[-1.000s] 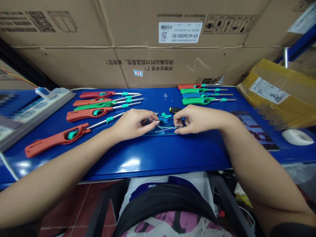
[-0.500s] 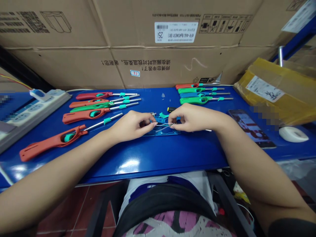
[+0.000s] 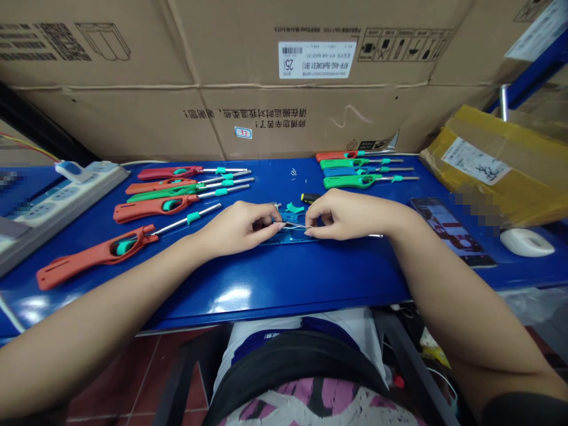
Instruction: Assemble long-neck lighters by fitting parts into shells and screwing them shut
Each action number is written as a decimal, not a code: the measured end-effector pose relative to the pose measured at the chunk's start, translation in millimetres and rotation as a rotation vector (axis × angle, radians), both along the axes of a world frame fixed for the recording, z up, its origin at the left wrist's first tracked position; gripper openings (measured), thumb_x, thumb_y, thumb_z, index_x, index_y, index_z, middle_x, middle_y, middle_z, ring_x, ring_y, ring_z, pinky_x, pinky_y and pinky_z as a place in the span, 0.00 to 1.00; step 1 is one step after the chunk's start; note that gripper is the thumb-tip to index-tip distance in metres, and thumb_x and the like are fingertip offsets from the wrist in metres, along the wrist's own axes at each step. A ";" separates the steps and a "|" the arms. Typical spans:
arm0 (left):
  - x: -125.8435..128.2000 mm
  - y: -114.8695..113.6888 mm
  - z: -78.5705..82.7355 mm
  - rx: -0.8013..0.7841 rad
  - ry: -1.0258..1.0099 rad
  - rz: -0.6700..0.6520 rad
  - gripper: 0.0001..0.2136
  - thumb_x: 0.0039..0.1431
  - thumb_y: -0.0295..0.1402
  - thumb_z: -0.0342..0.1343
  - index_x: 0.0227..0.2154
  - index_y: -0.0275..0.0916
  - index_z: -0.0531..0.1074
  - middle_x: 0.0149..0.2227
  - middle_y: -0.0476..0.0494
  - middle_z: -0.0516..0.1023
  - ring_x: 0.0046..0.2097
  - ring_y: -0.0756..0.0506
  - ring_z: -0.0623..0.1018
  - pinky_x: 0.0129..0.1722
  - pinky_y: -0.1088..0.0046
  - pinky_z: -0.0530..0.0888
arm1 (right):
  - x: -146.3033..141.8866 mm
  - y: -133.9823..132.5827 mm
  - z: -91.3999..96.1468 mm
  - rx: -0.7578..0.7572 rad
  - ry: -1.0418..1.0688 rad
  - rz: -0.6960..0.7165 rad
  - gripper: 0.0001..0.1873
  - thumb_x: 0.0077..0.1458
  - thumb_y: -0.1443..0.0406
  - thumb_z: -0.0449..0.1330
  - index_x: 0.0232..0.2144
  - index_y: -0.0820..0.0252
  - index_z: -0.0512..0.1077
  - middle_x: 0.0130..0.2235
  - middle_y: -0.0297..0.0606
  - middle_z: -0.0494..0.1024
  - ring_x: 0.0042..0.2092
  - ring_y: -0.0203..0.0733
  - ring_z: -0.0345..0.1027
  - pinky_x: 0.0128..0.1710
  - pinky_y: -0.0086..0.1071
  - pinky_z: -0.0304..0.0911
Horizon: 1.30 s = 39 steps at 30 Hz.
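An opened blue lighter shell (image 3: 290,229) lies flat on the blue table (image 3: 284,278) between my hands, with thin wires across it. My left hand (image 3: 237,228) is curled at its left end, fingertips pinched on the parts there. My right hand (image 3: 344,214) pinches a thin wire over its right end. A loose teal trigger piece (image 3: 294,207) and a black-and-yellow screwdriver (image 3: 309,197) lie just behind the shell. A metal rod sticks out to the right under my right wrist.
Several red and green long-nosed lighters (image 3: 164,195) lie in a row at the left; a second group (image 3: 361,168) sits at the back right. A power strip (image 3: 57,195) is far left. A phone (image 3: 450,231), tape roll (image 3: 526,241), yellow parcel (image 3: 497,165) and cardboard boxes (image 3: 266,112) bound the right and back.
Both hands stay at the blue shell. My right hand's pinch shifted slightly up and left along the wire, then back down onto the shell. The view moved a little.
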<state>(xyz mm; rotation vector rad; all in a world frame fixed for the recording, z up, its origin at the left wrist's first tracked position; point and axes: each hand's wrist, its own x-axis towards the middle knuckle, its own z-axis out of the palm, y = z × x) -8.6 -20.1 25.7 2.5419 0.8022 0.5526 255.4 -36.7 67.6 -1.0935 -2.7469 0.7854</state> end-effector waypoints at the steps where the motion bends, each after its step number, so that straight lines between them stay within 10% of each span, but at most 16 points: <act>1: -0.3 0.3 -0.3 -0.001 0.001 0.000 0.11 0.69 0.39 0.55 0.37 0.38 0.76 0.24 0.53 0.74 0.23 0.53 0.70 0.26 0.78 0.65 | 0.6 0.0 0.5 0.009 0.006 0.003 0.11 0.61 0.61 0.60 0.34 0.60 0.80 0.31 0.35 0.81 0.29 0.36 0.67 0.33 0.30 0.56; 39: -2.5 5.5 -1.4 0.120 -0.005 -0.053 0.05 0.66 0.32 0.58 0.37 0.35 0.75 0.23 0.55 0.70 0.22 0.55 0.67 0.26 0.80 0.64 | 9.0 1.9 0.8 -0.005 0.021 0.000 0.14 0.56 0.67 0.63 0.46 0.59 0.74 0.43 0.37 0.78 0.34 0.35 0.66 0.34 0.29 0.60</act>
